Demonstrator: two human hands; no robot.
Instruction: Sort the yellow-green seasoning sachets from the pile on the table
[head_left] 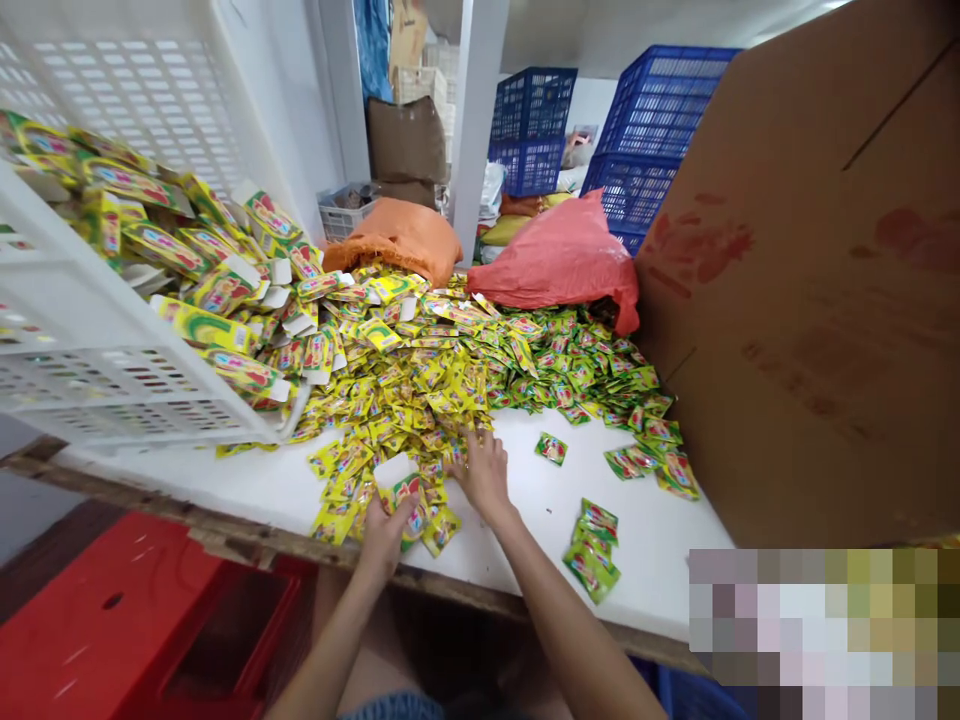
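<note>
My left hand [386, 535] is closed round a small open carton [399, 482] with a white flap, held near the table's front edge. My right hand [480, 470] lies with fingers spread on the near edge of a big pile of yellow sachets [405, 390]. Green sachets [592, 370] spread to the right of the yellow ones. A small stack of green sachets [592, 548] sits by my right forearm, and a single green sachet [551, 447] lies alone on the white table [525, 510].
A tipped white plastic crate [90, 340] at left spills flat printed cartons [210, 290]. A large cardboard box [810, 290] stands at right. Orange sack [397, 240] and red sack [562, 255] lie behind the pile, blue crates [645, 130] further back. A red stool [127, 620] sits below left.
</note>
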